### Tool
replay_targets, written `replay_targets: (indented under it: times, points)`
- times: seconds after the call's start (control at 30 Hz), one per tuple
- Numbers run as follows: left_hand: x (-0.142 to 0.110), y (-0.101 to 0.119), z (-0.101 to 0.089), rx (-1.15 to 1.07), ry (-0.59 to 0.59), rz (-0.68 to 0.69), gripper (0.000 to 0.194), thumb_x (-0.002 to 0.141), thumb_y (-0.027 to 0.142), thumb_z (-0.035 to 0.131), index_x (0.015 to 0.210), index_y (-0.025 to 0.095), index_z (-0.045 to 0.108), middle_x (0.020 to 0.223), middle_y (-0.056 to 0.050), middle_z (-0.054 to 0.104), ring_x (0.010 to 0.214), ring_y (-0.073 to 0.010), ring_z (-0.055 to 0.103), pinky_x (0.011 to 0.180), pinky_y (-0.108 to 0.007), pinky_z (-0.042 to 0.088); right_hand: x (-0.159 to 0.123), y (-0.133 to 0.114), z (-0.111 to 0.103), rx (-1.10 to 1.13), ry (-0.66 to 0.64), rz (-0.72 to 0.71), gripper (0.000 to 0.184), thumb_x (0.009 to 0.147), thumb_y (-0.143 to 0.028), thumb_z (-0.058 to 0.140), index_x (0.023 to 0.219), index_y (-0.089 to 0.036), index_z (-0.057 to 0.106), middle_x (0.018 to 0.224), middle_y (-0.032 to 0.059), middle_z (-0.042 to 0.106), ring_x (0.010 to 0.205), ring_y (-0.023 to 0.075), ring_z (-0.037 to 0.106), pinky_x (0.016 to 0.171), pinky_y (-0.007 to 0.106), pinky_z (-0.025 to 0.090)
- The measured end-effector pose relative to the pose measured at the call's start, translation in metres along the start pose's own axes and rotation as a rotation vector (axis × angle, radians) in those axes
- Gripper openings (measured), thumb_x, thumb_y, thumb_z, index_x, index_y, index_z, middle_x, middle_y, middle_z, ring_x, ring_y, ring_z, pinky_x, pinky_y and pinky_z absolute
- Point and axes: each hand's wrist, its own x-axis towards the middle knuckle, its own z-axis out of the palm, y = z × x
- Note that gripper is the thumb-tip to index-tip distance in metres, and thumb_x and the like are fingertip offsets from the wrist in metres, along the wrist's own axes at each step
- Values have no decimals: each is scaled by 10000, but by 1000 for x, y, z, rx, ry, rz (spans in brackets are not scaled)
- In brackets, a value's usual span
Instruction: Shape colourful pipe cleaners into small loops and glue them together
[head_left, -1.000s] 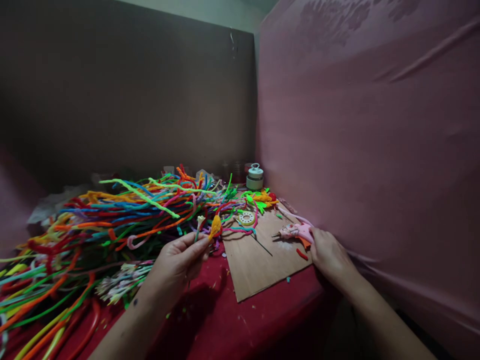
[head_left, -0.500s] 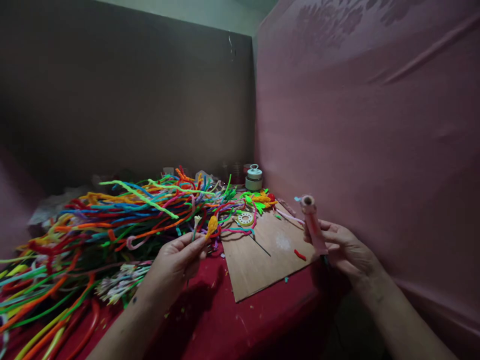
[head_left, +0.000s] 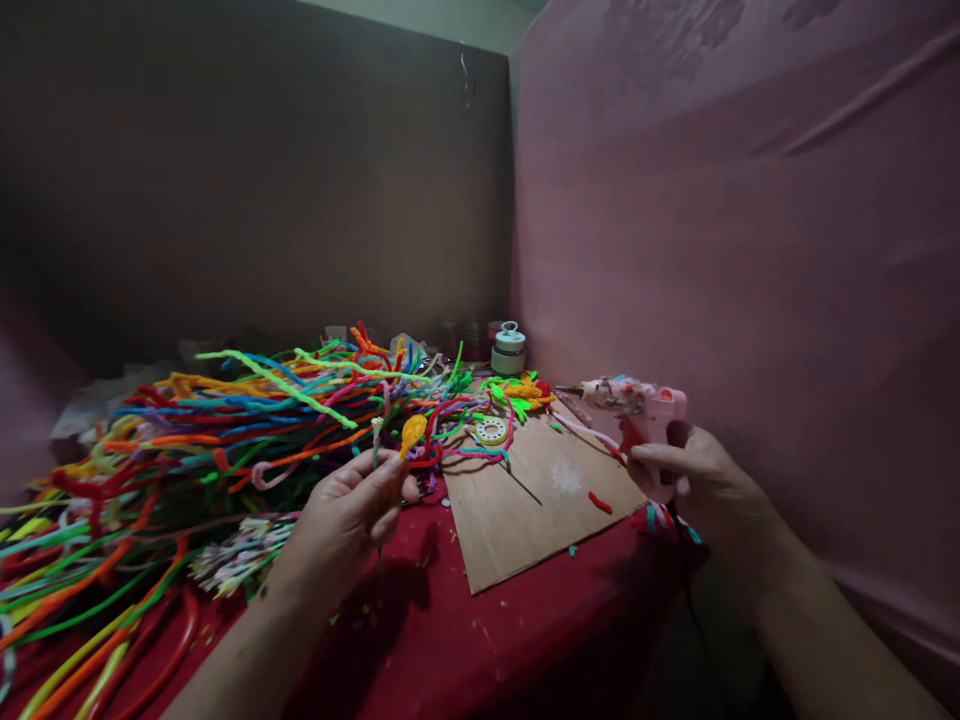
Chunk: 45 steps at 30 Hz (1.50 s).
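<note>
My left hand [head_left: 352, 520] pinches a thin stem with an orange pipe-cleaner bud [head_left: 412, 434] and a small white bud beside it, held upright over the red cloth. My right hand [head_left: 701, 485] grips a pink glue gun [head_left: 637, 403] by its handle, lifted above the table's right edge, nozzle pointing left toward the buds. Its striped cord [head_left: 660, 520] hangs below the hand. A cardboard sheet [head_left: 525, 510] lies between the two hands.
A big heap of coloured pipe cleaners [head_left: 225, 430] covers the left of the red-clothed table [head_left: 480, 640]. A small round ring [head_left: 492, 432], green and orange made-up pieces [head_left: 517, 398] and a tape roll [head_left: 509, 352] sit at the back. Pink fabric [head_left: 750, 250] hangs close on the right.
My right hand picked the glue gun up off the cardboard, turned it, and now holds it level with the nozzle pointing left. My left hand with the buds shifted slightly left.
</note>
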Motion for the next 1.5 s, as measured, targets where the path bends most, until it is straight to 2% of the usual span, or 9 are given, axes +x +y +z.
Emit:
replay_targets:
  times: [0.17, 0.37, 0.5, 0.8, 0.97, 1.07, 1.13, 1.2, 1.5]
  points:
    - [-6, -2, 4, 99, -69, -8, 244, 718, 322, 640, 879, 169, 542, 668, 12, 579, 427, -24, 317, 389, -142, 232, 7, 17, 16, 154, -1, 25, 277, 529, -154, 744, 760, -133, 592, 591, -25, 562, 463, 73, 483, 446, 188, 382]
    - [-25, -9, 22, 345, -385, -34, 160, 765, 317, 597, 852, 183, 607, 762, 0, 546, 675, -101, 469, 619, -183, 395, -14, 43, 109, 546, -284, 214, 182, 584, -170, 712, 739, -172, 617, 622, -41, 571, 544, 73, 499, 554, 194, 419]
    - [-26, -10, 20, 427, -384, 33, 128, 761, 309, 599, 760, 181, 603, 782, 0, 554, 769, -131, 494, 724, -208, 405, -26, 54, 154, 648, -477, 258, 162, 600, -232, 687, 558, -168, 544, 496, -50, 484, 478, 87, 448, 495, 207, 378]
    - [-29, -15, 15, 556, -389, 104, 146, 736, 322, 616, 768, 184, 651, 717, -7, 585, 689, -136, 505, 645, -203, 423, -36, 54, 148, 626, -461, 328, 175, 580, -235, 730, 660, -141, 606, 597, -18, 537, 524, 79, 470, 526, 203, 355]
    - [-37, -7, 22, 558, -434, 88, 177, 761, 349, 584, 751, 178, 631, 704, -9, 551, 671, -127, 484, 628, -197, 420, -37, 59, 132, 592, -634, 300, 176, 665, -197, 615, 834, -150, 623, 712, 8, 588, 592, 90, 527, 581, 210, 401]
    - [-40, -1, 23, 524, -375, 88, 182, 741, 358, 607, 726, 177, 612, 688, -3, 525, 667, -127, 474, 604, -188, 408, -17, 51, 96, 162, -566, 67, 303, 682, -151, 530, 974, -159, 612, 907, 58, 632, 778, 138, 586, 725, 264, 447]
    - [-39, 1, 22, 508, -360, 87, 188, 736, 364, 612, 718, 177, 606, 676, 2, 511, 656, -122, 462, 596, -187, 396, 7, 41, 68, -528, -251, -201, 311, 740, -132, 485, 1021, -178, 608, 977, 78, 630, 872, 158, 588, 775, 274, 445]
    - [-38, 0, 22, 499, -382, 73, 197, 746, 371, 602, 722, 175, 603, 677, 1, 508, 652, -119, 454, 600, -192, 388, 32, 31, 46, -1307, 26, -254, 294, 804, -143, 445, 1045, -183, 609, 978, 109, 634, 890, 175, 602, 778, 278, 446]
    - [-38, -5, 26, 464, -457, -11, 188, 765, 331, 589, 701, 155, 595, 662, 3, 488, 624, -101, 426, 580, -200, 345, 67, 29, 33, -1732, 46, -143, 215, 811, -177, 493, 893, -95, 675, 868, 228, 665, 856, 268, 646, 699, 317, 467]
